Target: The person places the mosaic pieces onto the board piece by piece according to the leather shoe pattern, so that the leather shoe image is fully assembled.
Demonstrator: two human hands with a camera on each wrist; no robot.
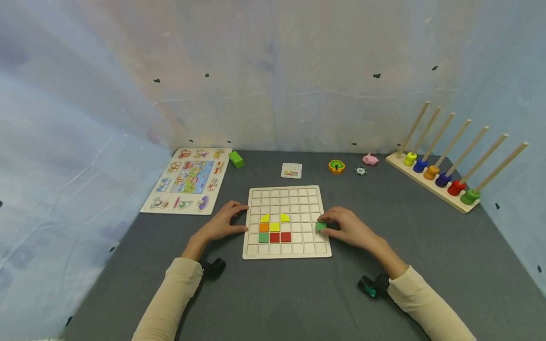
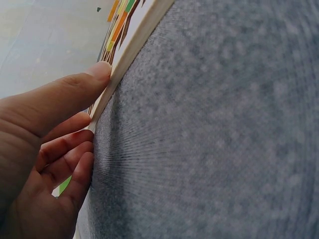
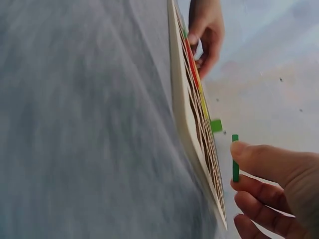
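A wooden grid board [image 1: 298, 253] lies flat on the dark table. Set in its cells are two yellow tiles with a slanted or rounded side, an orange square [image 1: 264, 228], a yellow square [image 1: 275, 227], a green square [image 1: 263, 237] and two red squares [image 1: 286, 237]. My left hand [image 1: 222, 221] touches the board's left edge, thumb and fingers spread apart along it. Between the thumb and fingers of my right hand [image 1: 351, 228] is a thin green square tile [image 3: 236, 169], pinched over the board's right edge. The right wrist view shows the tile edge-on, apart from the board.
Behind the board lies a small pattern card [image 1: 291, 170]. A picture puzzle board [image 1: 155, 207] and a green block [image 1: 236, 159] are at the left. Farther right are a tree toy [image 1: 336, 166], a chip [image 1: 360, 171], a pink pig [image 1: 370, 159] and a peg stand [image 1: 435, 183] with coloured beads.
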